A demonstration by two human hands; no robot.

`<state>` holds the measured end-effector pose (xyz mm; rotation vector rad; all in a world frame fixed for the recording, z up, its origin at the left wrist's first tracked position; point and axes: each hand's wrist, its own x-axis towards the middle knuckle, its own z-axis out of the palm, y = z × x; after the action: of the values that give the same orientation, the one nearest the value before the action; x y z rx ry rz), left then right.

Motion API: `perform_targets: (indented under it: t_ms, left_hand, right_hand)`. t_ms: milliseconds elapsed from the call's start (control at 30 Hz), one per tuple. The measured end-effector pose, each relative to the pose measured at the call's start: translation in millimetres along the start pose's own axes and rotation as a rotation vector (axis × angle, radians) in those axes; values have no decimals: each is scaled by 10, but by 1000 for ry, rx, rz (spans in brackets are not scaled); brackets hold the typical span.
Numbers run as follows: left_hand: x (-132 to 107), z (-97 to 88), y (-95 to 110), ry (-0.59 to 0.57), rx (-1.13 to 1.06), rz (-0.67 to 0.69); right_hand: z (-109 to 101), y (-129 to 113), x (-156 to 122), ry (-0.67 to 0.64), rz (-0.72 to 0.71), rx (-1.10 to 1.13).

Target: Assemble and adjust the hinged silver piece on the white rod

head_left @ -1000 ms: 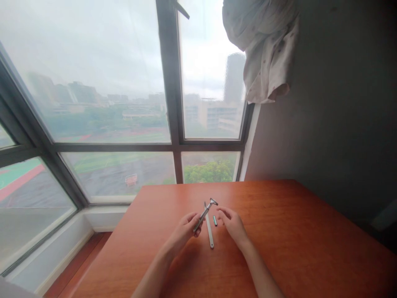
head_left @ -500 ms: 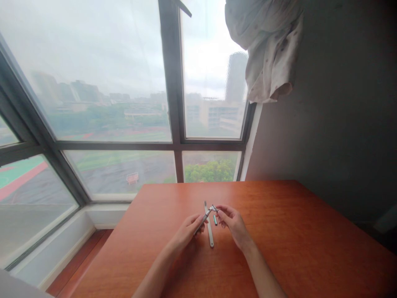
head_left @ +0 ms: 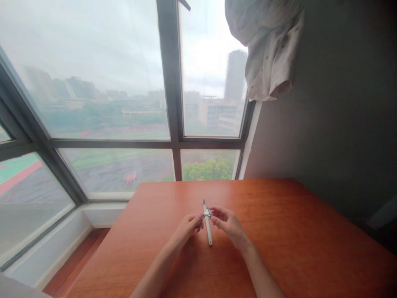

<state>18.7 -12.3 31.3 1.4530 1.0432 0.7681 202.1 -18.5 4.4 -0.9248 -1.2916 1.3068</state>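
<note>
**A:** Starting at the left, what's there?

**B:** A big window (head_left: 93, 82) looking out on hazy buildings. Below it an orange-brown wooden tabletop (head_left: 294, 231) carries everything.

**A:** And the left hand (head_left: 185, 228)?

**B:** It sits low over the tabletop, near its middle. Its fingers (head_left: 196, 219) are closed in a pinch on the lower end of a thin metal tool (head_left: 206, 214), a silvery shaft with a small crosswise head.

**A:** How would that handle?

**B:** I'd judge it light and stiff, being small and metal, and smooth enough to slip. The slim shaft looks like the safest place to grip, with a fingertip pinch rather than a full fist. The head is too small to make out in detail.

**A:** Where is it exactly?

**B:** Held just above the tabletop between both hands, tilted up toward the right. Under it a long pale strip (head_left: 208, 231) lies flat on the wood, pointing away from the person.

**A:** The right hand (head_left: 229, 224)?

**B:** Its fingers (head_left: 217, 212) are curled in and pinched shut on the tool's head end, so both hands grip the same piece.

**A:** Further right?

**B:** A bunched pale cloth (head_left: 266, 49) hangs at the top, beside a dark grey wall (head_left: 341, 124).
</note>
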Motion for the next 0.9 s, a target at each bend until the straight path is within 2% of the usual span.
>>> perform_targets:
  t_ms: [167,500,900]
  left_hand:
    - [-27,-9,60,-39,-24,-11]
    - [10,-31,-7,-89,-89,-47]
    - [-1,-16,28,-71,-124,-71]
  right_hand:
    - [3,-53,-21,-42,-11,6]
    - [-21,-39,-18,-115,-17,-6]
    - [2,-48,-37,-87,-32,9]
